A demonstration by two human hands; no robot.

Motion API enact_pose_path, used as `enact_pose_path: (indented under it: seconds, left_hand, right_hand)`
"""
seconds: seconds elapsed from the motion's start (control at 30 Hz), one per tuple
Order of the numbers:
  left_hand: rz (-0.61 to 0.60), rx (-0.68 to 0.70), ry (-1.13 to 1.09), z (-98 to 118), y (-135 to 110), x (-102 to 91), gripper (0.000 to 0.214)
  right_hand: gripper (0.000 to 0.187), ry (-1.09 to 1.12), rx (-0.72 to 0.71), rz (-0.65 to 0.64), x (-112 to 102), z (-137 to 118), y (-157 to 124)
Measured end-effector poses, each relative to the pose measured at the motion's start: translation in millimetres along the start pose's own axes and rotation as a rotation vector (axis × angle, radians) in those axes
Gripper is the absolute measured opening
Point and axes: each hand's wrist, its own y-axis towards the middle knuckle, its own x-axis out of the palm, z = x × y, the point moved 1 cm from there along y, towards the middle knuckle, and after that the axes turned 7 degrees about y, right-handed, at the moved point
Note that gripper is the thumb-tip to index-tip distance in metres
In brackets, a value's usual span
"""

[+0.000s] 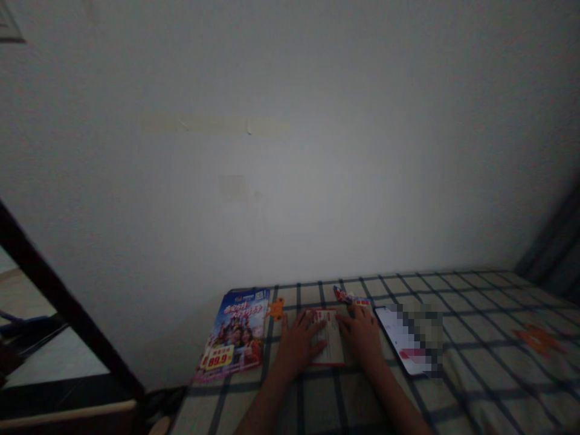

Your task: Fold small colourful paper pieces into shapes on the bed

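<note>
My left hand and my right hand both lie flat on a folded sheet of printed paper with red edges, fingers stretched out and pressing it onto a checked bed sheet. The paper shows between the two hands. A small folded piece of red and blue paper lies just beyond my right fingertips.
A colourful flyer with a yellow price tag lies left of my hands, an orange paper shape beside it. A lit phone lies to the right. A pale wall rises close behind, a dark bed post at left.
</note>
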Motion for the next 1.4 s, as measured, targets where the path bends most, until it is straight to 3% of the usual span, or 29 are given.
enact_pose_path:
  seconds: [0.37,0.73,1.07,1.4]
  left_hand:
    - [-0.009,-0.003,0.003,0,0,-3.0,0.053]
    - [0.016,-0.018,0.001,2,-1,-1.8,0.052]
    - [0.002,-0.026,-0.021,3,-1,-3.3,0.055]
    - [0.005,-0.033,-0.031,4,-1,-4.7,0.055]
  right_hand:
    - [0.029,-0.159,0.045,0.074,1,-12,3]
    - [0.028,0.036,0.016,0.107,14,4,5]
    - [0.021,0.071,0.038,0.037,13,5,7]
    - [0.027,0.089,0.019,-0.061,6,13,-2]
